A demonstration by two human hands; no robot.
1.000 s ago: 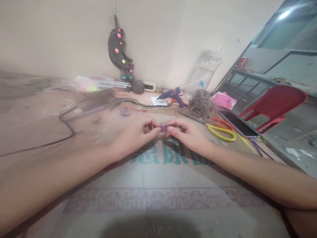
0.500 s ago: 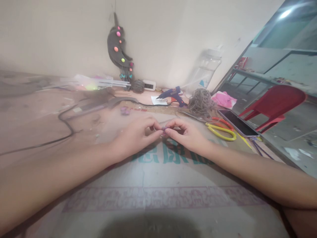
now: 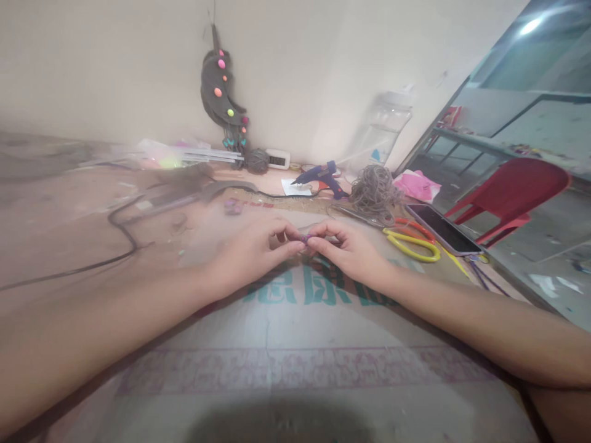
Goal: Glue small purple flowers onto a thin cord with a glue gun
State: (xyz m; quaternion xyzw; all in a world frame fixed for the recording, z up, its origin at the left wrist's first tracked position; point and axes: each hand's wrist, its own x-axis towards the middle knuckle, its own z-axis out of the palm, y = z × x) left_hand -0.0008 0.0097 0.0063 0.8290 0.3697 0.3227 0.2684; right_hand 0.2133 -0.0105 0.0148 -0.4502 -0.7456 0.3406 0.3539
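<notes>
Since the frame of a second before, the fingertips of the left hand (image 3: 257, 248) and the right hand (image 3: 353, 248) had been brought closer together, so that less of the small purple piece (image 3: 305, 239) was left exposed between them. It was pinched from both sides by thumbs and fingers, above a printed sheet (image 3: 295, 332); its exact shape was hidden by the grip. Another purple piece (image 3: 233, 207) was seen lying beyond the left hand. Past both hands, a glue gun (image 3: 327, 176) was laid on its side, with a tangle of grey yarn (image 3: 375, 192) placed just to its right. Yellow- and orange-handled scissors (image 3: 388, 233) were set to the right of the right hand, and a phone (image 3: 443, 229) was placed farther right, beside their handles.
</notes>
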